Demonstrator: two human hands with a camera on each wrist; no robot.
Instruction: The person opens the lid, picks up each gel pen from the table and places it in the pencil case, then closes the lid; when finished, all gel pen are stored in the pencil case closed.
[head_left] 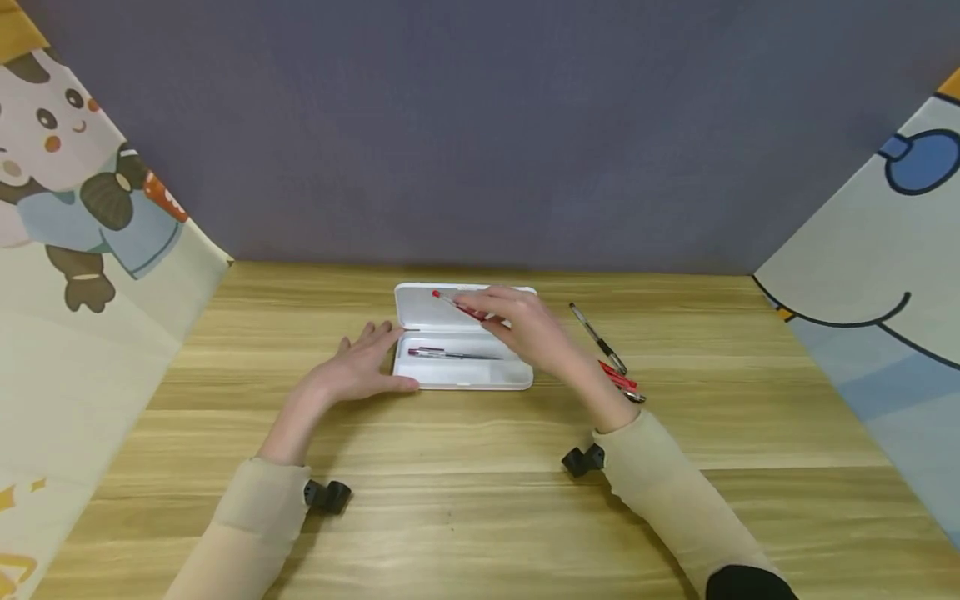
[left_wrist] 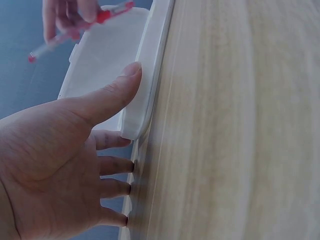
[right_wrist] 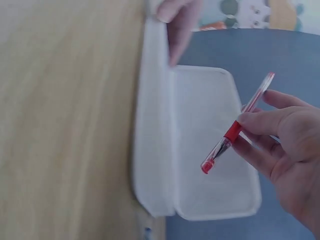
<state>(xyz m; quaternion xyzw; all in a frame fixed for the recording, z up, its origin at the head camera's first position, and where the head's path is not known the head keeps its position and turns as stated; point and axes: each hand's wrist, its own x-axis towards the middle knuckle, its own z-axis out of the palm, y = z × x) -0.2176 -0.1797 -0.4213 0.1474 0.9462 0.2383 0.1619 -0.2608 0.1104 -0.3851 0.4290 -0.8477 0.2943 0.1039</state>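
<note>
Right hand (head_left: pixel 528 329) pinches a red gel pen (right_wrist: pixel 233 131) between thumb and fingers, above the open white pencil case (head_left: pixel 472 385); the mid-barrel hold presumably leaves both ends free. Its long axis runs obliquely across the case, nib end toward the person's right and nearer, plain end left and farther. Left hand (head_left: pixel 356 372), fingers spread, brackets the case's left end (probably to steady it). Inside, a clear-barrelled pen (head_left: pixel 450 355) lies roughly lengthwise, its dark-red end pointing left.
</note>
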